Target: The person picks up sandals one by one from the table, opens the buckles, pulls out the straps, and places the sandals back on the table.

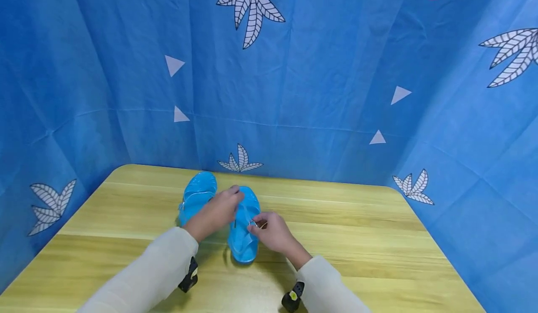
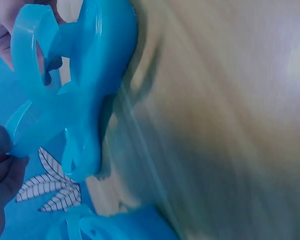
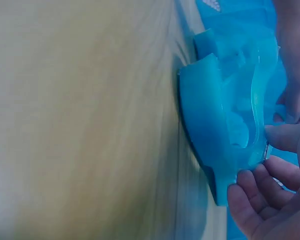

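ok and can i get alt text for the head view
A person's left hand and right hand grip the straps of a blue sandal on a wooden table. A second blue sandal lies to its left, and a blue cloth with white leaf prints hangs behind.

"How are the arms lying?"
"The left arm (image 1: pixel 140 273) and the right arm (image 1: pixel 329 285) are both slanting forward and inward from opposite sides."
"What is the left hand (image 1: pixel 219 208) doing?"
"It is lying slightly farther forward, its thumb and fingertips pinching."
"And the right hand (image 1: pixel 274 232)?"
"It is sitting a little farther back, pointing toward the left, its thumb pinching against the curled fingers."
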